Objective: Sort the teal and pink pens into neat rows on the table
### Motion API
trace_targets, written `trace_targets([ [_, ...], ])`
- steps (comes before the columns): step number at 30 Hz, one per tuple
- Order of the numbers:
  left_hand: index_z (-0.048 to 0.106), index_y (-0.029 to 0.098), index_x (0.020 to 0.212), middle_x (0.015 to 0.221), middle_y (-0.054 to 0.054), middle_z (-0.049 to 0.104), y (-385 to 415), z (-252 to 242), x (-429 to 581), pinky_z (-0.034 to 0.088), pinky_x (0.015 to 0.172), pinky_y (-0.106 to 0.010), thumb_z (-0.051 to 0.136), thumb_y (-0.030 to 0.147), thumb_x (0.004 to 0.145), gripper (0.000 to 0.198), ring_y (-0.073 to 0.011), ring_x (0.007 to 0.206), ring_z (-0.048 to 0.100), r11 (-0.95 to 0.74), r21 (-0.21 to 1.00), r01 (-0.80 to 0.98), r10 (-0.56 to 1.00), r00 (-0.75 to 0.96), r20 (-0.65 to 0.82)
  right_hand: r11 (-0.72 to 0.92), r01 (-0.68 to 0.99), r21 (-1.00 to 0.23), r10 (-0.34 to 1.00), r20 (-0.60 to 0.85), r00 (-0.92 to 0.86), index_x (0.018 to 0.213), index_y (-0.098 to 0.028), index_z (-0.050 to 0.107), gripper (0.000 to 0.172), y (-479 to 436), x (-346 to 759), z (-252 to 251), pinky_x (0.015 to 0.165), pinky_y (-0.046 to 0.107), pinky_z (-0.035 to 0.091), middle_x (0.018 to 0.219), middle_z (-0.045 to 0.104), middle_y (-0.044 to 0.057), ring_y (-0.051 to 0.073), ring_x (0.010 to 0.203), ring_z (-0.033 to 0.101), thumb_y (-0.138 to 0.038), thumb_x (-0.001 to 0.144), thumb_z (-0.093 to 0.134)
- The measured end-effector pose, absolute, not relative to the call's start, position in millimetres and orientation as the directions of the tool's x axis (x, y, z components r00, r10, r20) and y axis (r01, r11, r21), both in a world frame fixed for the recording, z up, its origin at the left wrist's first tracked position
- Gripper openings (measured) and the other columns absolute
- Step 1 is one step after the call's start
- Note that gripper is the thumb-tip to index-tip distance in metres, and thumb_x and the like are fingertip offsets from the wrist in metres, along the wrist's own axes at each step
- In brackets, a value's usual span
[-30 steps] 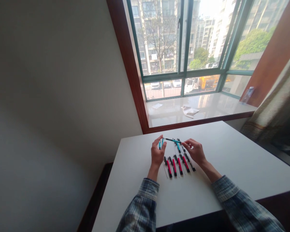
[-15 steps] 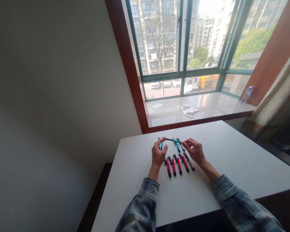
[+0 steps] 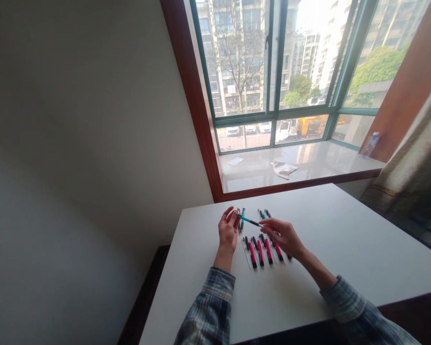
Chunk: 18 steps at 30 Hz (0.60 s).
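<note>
Between my hands a turquoise and black pen (image 3: pixel 250 220) is held above the table, sloping down to the right. My left hand (image 3: pixel 227 231) is closed on its turquoise end. The fingertips of my right hand (image 3: pixel 284 235) pinch the black end near the tip; whether a small part sits in them is too small to tell. Below lies a row of red and black pen barrels (image 3: pixel 260 253), with black pen parts and thin refills beside them. Turquoise and black pens (image 3: pixel 242 221) lie just beyond my left hand. More pens (image 3: pixel 261 214) are partly hidden behind my right hand.
The white table (image 3: pixel 187 287) meets a wall on the left. Past its far edge, a window sill (image 3: pixel 249 179) holds a crumpled cloth (image 3: pixel 283 169), a paper piece (image 3: pixel 235 161) and a clear bottle (image 3: pixel 371 145). A curtain (image 3: pixel 398 167) hangs at the right.
The pen has been turned about: its turquoise part is now at my left hand and its black part at my right. My left fingers have closed around it.
</note>
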State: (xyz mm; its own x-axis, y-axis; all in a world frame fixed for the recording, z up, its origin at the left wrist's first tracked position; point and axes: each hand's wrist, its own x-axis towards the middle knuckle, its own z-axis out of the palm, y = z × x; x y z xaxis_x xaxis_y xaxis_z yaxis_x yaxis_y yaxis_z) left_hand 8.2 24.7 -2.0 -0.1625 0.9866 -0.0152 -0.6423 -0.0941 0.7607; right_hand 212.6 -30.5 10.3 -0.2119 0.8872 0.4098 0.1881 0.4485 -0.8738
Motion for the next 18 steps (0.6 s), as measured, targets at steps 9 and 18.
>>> trace_targets([
  [9, 0.071, 0.019, 0.117, 0.102, -0.006, 0.076, 21.6, -3.6, 13.9, 0.054, 0.101, -0.035, 0.086, 0.024, 0.078, 0.042, -0.0170, 0.096, 0.073, -0.042, 0.818, -0.574, 0.999, -0.046, 0.019, 0.216, -0.088, -0.973, 0.890, 0.233, -0.391, 0.122, -0.020, 0.071, 0.044, -43.4, 221.6, 30.5, 0.093, 0.044, 0.061, 0.105, 0.078, 0.010, 0.026, 0.101, 0.074, -0.047, 0.088, 0.073],
  [18, 0.069, 0.021, 0.122, 0.107, -0.008, 0.076, 20.5, -3.8, 12.7, 0.053, 0.104, -0.036, 0.085, 0.025, 0.080, 0.045, -0.0186, 0.101, 0.073, -0.057, 0.828, -0.558, 0.998, -0.061, 0.028, 0.215, -0.090, -0.972, 0.882, 0.233, -0.410, 0.109, -0.017, 0.077, 0.037, -38.4, 211.4, 32.3, 0.091, 0.039, 0.061, 0.105, 0.078, 0.009, 0.024, 0.096, 0.074, -0.040, 0.080, 0.082],
])
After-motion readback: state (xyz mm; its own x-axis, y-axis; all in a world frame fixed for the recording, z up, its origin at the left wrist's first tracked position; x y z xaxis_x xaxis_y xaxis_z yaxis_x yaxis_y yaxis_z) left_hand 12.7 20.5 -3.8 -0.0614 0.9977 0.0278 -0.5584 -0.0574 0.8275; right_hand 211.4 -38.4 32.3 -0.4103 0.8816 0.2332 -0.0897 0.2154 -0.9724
